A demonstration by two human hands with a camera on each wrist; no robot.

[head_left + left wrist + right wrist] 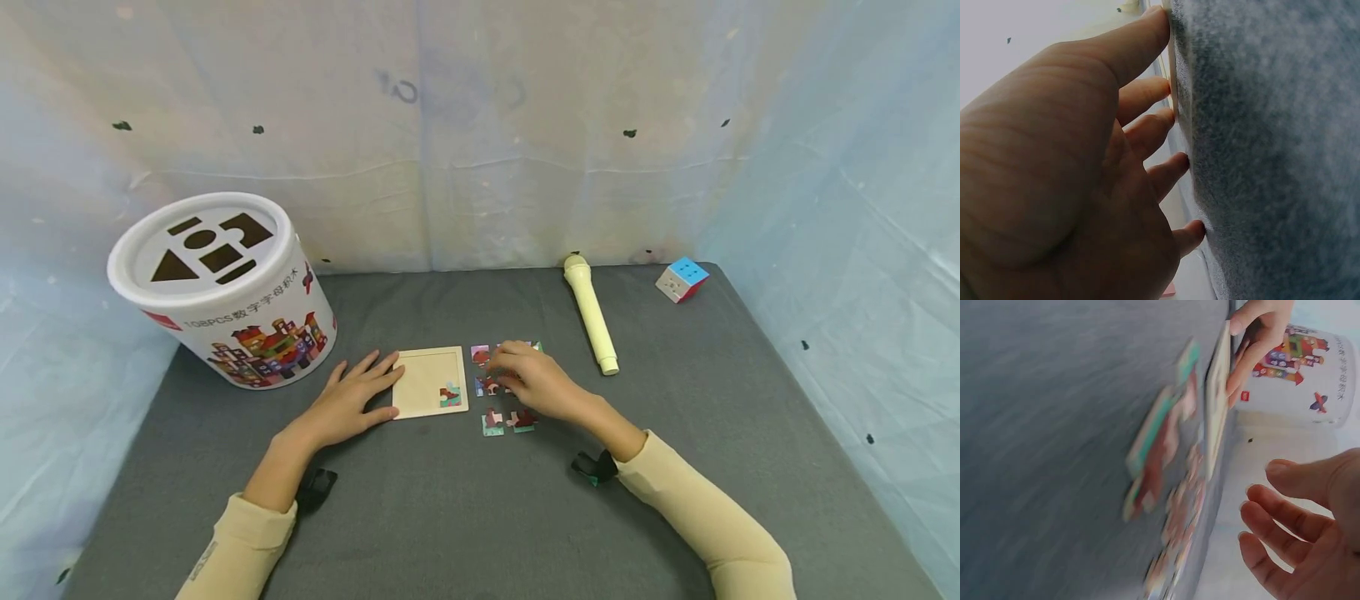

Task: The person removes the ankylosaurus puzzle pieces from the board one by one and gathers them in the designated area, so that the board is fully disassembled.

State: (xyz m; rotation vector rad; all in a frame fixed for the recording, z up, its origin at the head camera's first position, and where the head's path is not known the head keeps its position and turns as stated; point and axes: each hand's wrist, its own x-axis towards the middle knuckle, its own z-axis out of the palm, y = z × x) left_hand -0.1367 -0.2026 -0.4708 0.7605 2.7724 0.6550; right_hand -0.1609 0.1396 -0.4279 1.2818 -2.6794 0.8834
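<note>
A square wooden puzzle board (416, 382) lies on the grey cloth, with one colourful jigsaw piece (450, 396) in its lower right corner. My left hand (352, 400) rests at the board's left side, fingers spread; in the left wrist view its thumb and fingertips (1159, 119) touch along the edge. To the right of the board lie several loose jigsaw pieces (492, 423). Over them hovers my right hand (542, 383), which hides some of them. The right wrist view shows its thumb and fingers (1285, 519) loosely bent and apart, with nothing between them.
A large white block bucket (262, 333) with shaped holes in its lid stands at the back left. Behind the pieces lies a pale yellow microphone-shaped stick (592, 317). A puzzle cube (681, 280) sits near the back right corner. Pale curtains (480, 167) hang around the table.
</note>
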